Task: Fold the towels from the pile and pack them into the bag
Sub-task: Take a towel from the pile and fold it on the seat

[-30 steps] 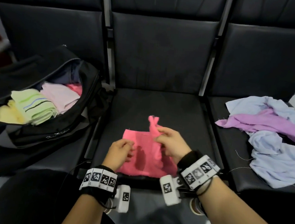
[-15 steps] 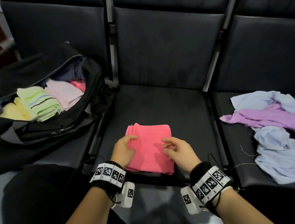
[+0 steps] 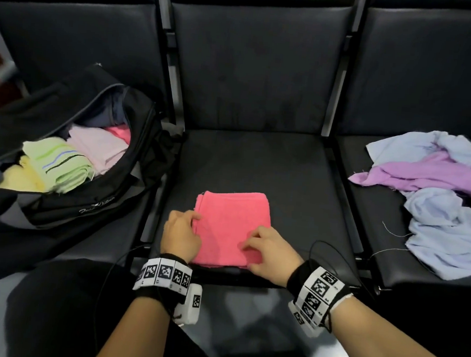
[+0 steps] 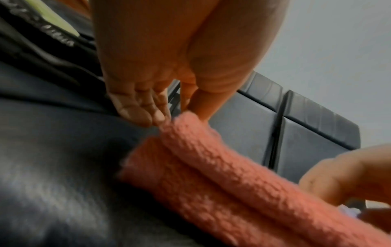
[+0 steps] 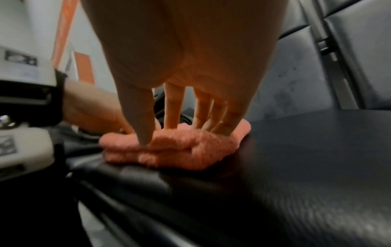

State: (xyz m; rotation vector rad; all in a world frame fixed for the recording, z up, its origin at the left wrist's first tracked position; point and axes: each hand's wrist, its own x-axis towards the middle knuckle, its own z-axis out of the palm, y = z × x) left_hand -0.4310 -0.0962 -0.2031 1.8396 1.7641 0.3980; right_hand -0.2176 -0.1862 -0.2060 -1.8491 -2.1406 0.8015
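A pink towel (image 3: 231,228) lies folded into a thick rectangle near the front of the middle black seat (image 3: 258,166). My left hand (image 3: 194,218) is at its left edge, fingers curled. In the left wrist view the left hand (image 4: 173,117) pinches the upper fold of the towel (image 4: 211,167) between thumb and fingertips. My right hand (image 3: 247,245) rests on the towel's near right part. Its straight fingers (image 5: 203,115) press down on the towel (image 5: 180,150). The open black bag (image 3: 91,203) stands on the left seat. The unfolded pile (image 3: 438,200) lies on the right seat.
Inside the bag lie folded towels: a green striped one (image 3: 60,164), a pale pink one (image 3: 98,148) and a yellow one (image 3: 17,175). Metal frame bars (image 3: 174,111) separate the seats. A thin cable (image 3: 327,250) loops on the seat right of my right hand.
A second ago my right hand held a raised part of the pink towel. That part now lies folded flat, and both hands have settled on the towel, the left at its left edge.
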